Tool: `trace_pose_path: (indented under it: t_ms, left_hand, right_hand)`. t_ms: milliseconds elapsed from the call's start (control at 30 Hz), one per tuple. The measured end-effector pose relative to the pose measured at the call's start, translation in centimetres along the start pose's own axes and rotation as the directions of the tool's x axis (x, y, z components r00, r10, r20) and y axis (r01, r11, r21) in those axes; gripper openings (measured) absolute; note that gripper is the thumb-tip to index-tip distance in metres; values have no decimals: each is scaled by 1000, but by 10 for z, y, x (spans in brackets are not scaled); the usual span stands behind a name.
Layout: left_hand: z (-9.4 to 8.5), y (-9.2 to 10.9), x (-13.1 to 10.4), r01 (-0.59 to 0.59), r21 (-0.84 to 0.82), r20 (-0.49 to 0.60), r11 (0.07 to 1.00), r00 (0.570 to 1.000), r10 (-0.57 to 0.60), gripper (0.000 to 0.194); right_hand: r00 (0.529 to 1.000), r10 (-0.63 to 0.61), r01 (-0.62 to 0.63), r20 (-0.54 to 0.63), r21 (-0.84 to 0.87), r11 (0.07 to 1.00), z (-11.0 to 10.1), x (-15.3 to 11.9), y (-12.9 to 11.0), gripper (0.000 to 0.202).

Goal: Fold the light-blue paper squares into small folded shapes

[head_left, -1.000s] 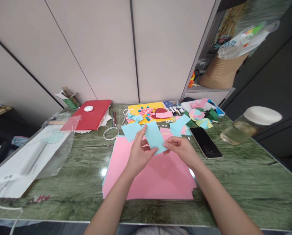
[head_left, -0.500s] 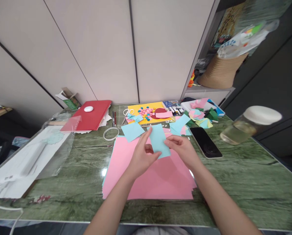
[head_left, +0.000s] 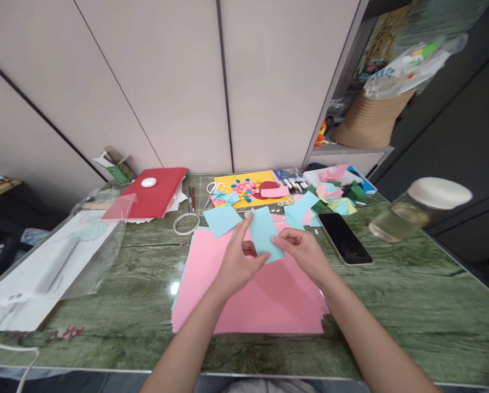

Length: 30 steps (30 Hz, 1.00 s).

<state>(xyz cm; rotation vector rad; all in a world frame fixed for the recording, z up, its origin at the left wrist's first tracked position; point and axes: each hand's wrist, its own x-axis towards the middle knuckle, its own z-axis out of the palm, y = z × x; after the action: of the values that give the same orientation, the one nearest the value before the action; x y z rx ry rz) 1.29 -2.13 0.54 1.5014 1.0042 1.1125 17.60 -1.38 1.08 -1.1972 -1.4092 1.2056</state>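
Observation:
A light blue piece of paper (head_left: 265, 232), oblong in shape, is held above a stack of large pink sheets (head_left: 244, 303). My left hand (head_left: 239, 259) grips its left side, the index finger along the left edge and the thumb at the lower edge. On the right edge, my right hand (head_left: 304, 248) pinches the paper between thumb and fingers. Just behind my left hand lies a square light blue sheet (head_left: 222, 220). More blue paper (head_left: 300, 209) rests beyond my right hand among pink and green folded pieces.
A black phone (head_left: 345, 237) and a lidded jar of liquid (head_left: 416, 210) stand on the right. A tape roll (head_left: 186, 224), scissors (head_left: 214, 188) and a red folder (head_left: 154, 191) are behind to the left. Small pink and blue pieces (head_left: 244, 188) cover a yellow sheet.
My right hand has shifted slightly left along with the right edge of the blue paper. My left hand keeps its place, and everything else stays put.

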Motion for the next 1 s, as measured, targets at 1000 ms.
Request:
trace_pose_path:
  t_ms: [1000]
  left_hand:
    - [-3, -5, 3, -3, -45, -52, 999, 999, 1, 59]
  right_hand:
    - [997, 56, -61, 62, 85, 994, 5, -1, 3, 24]
